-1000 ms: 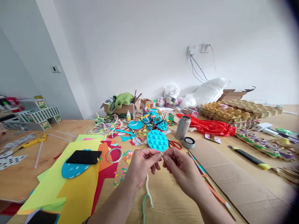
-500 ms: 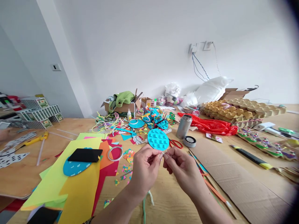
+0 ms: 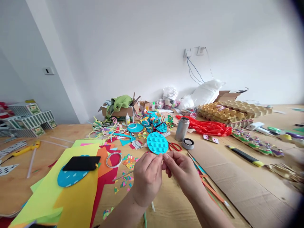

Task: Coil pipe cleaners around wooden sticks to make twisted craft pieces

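Observation:
My left hand is closed in a pinch, its fingertips meeting those of my right hand, which is pinched too. Whatever sits between the fingertips is too small and covered to name. Just beyond them is a blue paper disc with rows of raised folded pieces; I cannot tell whether the fingers touch it. Below my left wrist, a green cord and a whitish cord end show on the table. Red-handled scissors lie right of the disc, near a metal bottle and its lid.
Coloured paper sheets with a black phone on a blue paper oval lie left. A tape ring and paper scraps are nearer. Right are cardboard, a utility knife and egg trays.
The view has turned slightly to the right, so things sit further left. My fingertips have drawn closer together, and the small whitish bit between them is now hidden.

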A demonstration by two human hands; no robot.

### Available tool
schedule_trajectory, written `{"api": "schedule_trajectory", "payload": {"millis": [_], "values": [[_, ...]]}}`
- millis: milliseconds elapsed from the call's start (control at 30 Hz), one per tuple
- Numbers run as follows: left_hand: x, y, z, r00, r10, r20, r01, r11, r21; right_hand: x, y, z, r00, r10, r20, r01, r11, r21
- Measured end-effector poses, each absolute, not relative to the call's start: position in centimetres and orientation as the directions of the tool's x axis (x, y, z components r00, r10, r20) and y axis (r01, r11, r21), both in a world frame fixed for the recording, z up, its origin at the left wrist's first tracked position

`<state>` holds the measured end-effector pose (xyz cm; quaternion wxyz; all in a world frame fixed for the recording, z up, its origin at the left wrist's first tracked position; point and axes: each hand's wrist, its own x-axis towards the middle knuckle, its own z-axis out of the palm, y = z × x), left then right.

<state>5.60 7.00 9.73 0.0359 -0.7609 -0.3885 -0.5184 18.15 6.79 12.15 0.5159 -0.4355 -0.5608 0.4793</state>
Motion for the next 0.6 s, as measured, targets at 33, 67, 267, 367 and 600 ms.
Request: {"api": "schedule_trajectory", "payload": {"millis": [33,67,267,367,600], "values": [[5.7,7.1,9.9,0.148,0.589,0.795,0.593,-0.696,0.405,18.2,6.9,12.1,-0.074,0.984,0.163,0.008,0.164,-0.986],[5.7,7.1,10.0,0.134,0.630,0.765,0.544,-0.692,0.474,18.3,6.9,12.1,-0.065,0.984,0.167,0.027,0.169,-0.985],[5.1,7.5,11.4,0.165,0.908,0.385,0.105,-0.404,0.909,19.0,6.8,12.4,-0.130,0.962,0.241,0.235,0.266,-0.935],[5.0,7.6,11.8,0.176,0.923,0.341,0.037,-0.352,0.935,19.0,6.8,12.4,-0.161,0.955,0.249,0.295,0.287,-0.911],[5.5,7.4,11.5,0.095,0.877,0.471,0.065,-0.478,0.876,19.0,7.0,12.4,-0.182,0.970,0.162,0.132,0.188,-0.973]]}}
